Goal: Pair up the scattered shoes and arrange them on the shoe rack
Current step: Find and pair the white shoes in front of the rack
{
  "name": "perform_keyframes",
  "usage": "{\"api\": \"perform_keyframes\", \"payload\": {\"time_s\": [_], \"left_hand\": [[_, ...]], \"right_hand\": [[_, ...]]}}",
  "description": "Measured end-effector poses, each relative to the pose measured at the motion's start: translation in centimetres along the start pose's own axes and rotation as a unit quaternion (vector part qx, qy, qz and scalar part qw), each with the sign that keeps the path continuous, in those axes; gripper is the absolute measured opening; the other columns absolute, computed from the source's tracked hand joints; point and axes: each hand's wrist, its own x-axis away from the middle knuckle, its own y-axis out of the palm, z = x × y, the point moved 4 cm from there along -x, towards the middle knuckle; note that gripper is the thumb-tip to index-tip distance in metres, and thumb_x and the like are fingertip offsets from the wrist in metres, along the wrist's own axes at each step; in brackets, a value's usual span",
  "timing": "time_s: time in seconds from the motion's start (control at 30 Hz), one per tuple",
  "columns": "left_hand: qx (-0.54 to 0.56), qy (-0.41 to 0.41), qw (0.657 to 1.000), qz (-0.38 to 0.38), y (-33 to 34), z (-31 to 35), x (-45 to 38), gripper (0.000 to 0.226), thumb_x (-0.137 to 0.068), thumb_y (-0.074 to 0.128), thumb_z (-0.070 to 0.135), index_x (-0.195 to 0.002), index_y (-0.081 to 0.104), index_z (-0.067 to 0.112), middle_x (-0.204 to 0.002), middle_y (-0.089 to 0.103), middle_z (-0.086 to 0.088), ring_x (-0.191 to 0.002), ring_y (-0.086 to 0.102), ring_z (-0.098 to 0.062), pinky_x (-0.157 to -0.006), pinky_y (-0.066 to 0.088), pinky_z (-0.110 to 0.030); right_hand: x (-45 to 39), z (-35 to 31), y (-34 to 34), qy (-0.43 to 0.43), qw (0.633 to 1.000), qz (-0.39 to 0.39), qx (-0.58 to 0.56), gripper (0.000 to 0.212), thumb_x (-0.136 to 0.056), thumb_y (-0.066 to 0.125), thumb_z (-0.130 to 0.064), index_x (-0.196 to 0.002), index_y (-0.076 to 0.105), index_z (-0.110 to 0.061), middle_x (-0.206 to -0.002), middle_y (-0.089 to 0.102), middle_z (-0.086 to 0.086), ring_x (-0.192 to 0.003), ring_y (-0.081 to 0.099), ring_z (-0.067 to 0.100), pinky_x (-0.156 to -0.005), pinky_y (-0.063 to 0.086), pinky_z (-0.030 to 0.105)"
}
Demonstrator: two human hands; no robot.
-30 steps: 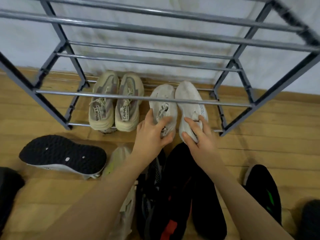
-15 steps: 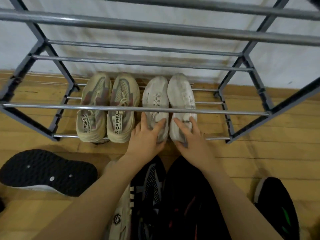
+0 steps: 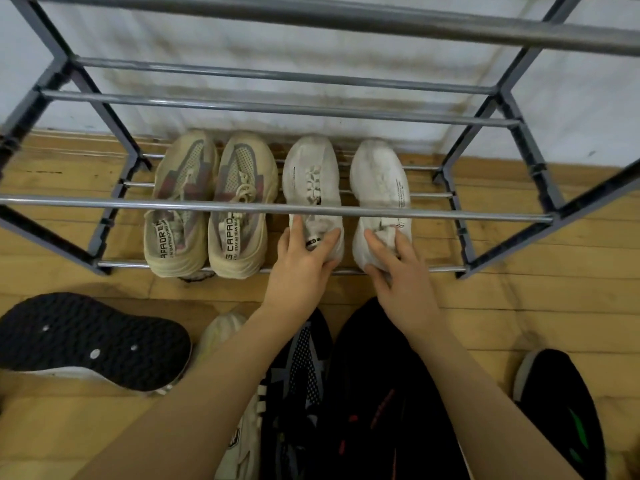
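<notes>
Gripping the heel of the left white shoe (image 3: 311, 188) is the left hand (image 3: 300, 268), while the right hand (image 3: 398, 275) is clasping the right white shoe (image 3: 379, 183) at its heel, both sitting on the shoe rack (image 3: 277, 206) bottom tier. Beige shoes (image 3: 207, 202) are lying at nine o'clock of them. Black shoes (image 3: 363, 393) are crowding the floor at six o'clock. Since a moment earlier, the white pair is sitting wider apart.

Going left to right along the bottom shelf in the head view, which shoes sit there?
Left beige sneaker → right beige sneaker → left white sneaker, gripped by left hand → right white sneaker, gripped by right hand.
</notes>
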Motion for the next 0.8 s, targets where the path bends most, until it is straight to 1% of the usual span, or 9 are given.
{"api": "perform_keyframes", "payload": {"time_s": [0.07, 0.13, 0.23, 0.3, 0.4, 0.47, 0.53, 0.63, 0.8], "left_hand": [[0.002, 0.005, 1.0, -0.002, -0.2, -0.1, 0.2, 0.048, -0.084, 0.066, 0.016, -0.131, 0.052, 0.023, -0.145, 0.024, -0.031, -0.123, 0.032, -0.056, -0.093, 0.041, -0.063], [0.022, 0.01, 1.0, 0.003, -0.8, -0.2, 0.3, 0.046, -0.082, 0.068, 0.013, -0.126, 0.057, 0.019, -0.143, 0.028, -0.031, -0.121, 0.035, -0.054, -0.094, 0.041, -0.061], [0.044, 0.02, 0.999, 0.012, -1.7, -0.3, 0.4, 0.042, -0.08, 0.07, 0.013, -0.122, 0.06, 0.014, -0.141, 0.033, -0.03, -0.121, 0.038, -0.052, -0.096, 0.041, -0.058], [0.028, 0.019, 0.999, 0.002, -1.5, -0.5, 0.8, 0.044, -0.081, 0.07, 0.015, -0.124, 0.059, 0.015, -0.141, 0.033, -0.03, -0.12, 0.038, -0.052, -0.094, 0.042, -0.059], [-0.029, 0.011, 0.999, -0.01, -0.6, -0.9, 1.3, 0.045, -0.084, 0.064, 0.026, -0.127, 0.055, 0.02, -0.14, 0.036, -0.029, -0.116, 0.044, -0.052, -0.086, 0.045, -0.062], [-0.08, -0.001, 0.997, -0.012, -0.4, -1.0, 1.5, 0.044, -0.086, 0.048, 0.039, -0.128, 0.055, 0.024, -0.139, 0.041, -0.026, -0.113, 0.049, -0.049, -0.084, 0.046, -0.057], [-0.106, -0.004, 0.994, -0.009, -0.2, -1.0, 1.7, 0.048, -0.086, 0.038, 0.043, -0.126, 0.056, 0.025, -0.135, 0.045, -0.025, -0.11, 0.053, -0.047, -0.082, 0.046, -0.054], [-0.11, 0.015, 0.994, 0.013, -0.1, -0.9, 2.0, 0.043, -0.086, 0.039, 0.038, -0.124, 0.055, 0.025, -0.126, 0.053, -0.026, -0.105, 0.055, -0.049, -0.079, 0.047, -0.054], [-0.101, 0.039, 0.994, 0.028, -0.3, -0.7, 1.5, 0.04, -0.086, 0.041, 0.039, -0.124, 0.048, 0.028, -0.133, 0.049, -0.023, -0.103, 0.056, -0.048, -0.075, 0.05, -0.054]], "right_hand": [[0.2, -0.4, -0.1, -0.007, 1.0, 0.015, -0.002, 0.053, -0.09, 0.057, -0.019, -0.138, 0.041, -0.033, -0.14, 0.038, 0.018, -0.119, 0.04, 0.045, -0.095, 0.04, 0.053], [0.5, -1.4, 0.0, -0.019, 0.999, 0.036, -0.008, 0.051, -0.087, 0.058, -0.018, -0.135, 0.046, -0.03, -0.135, 0.043, 0.018, -0.112, 0.046, 0.044, -0.09, 0.042, 0.052], [0.8, -2.3, 0.5, -0.011, 0.999, 0.05, -0.018, 0.052, -0.083, 0.058, -0.017, -0.133, 0.048, -0.029, -0.133, 0.042, 0.016, -0.111, 0.046, 0.041, -0.088, 0.043, 0.052], [0.9, -2.3, 1.1, -0.011, 0.999, 0.04, -0.004, 0.055, -0.082, 0.063, -0.013, -0.133, 0.048, -0.028, -0.134, 0.041, 0.017, -0.109, 0.045, 0.042, -0.087, 0.044, 0.053], [0.7, -2.2, 1.3, -0.028, 0.998, 0.023, 0.054, 0.057, -0.083, 0.065, -0.018, -0.135, 0.046, -0.031, -0.139, 0.039, 0.017, -0.106, 0.048, 0.044, -0.082, 0.048, 0.051], [0.7, -2.2, 1.3, -0.031, 0.996, 0.02, 0.086, 0.058, -0.084, 0.064, -0.021, -0.136, 0.043, -0.032, -0.143, 0.037, 0.018, -0.106, 0.049, 0.046, -0.078, 0.05, 0.051], [0.6, -2.3, 1.3, -0.019, 0.995, 0.018, 0.096, 0.057, -0.086, 0.062, -0.022, -0.138, 0.041, -0.033, -0.145, 0.034, 0.017, -0.109, 0.047, 0.046, -0.078, 0.05, 0.051], [-0.2, -2.2, 0.8, -0.002, 0.997, 0.019, 0.072, 0.055, -0.089, 0.058, -0.02, -0.14, 0.039, -0.034, -0.145, 0.033, 0.017, -0.112, 0.045, 0.045, -0.083, 0.049, 0.051], [-0.7, -2.2, 0.3, -0.02, 0.998, 0.028, 0.046, 0.054, -0.087, 0.062, -0.017, -0.136, 0.045, -0.031, -0.138, 0.041, 0.017, -0.108, 0.048, 0.042, -0.083, 0.05, 0.05]]}}
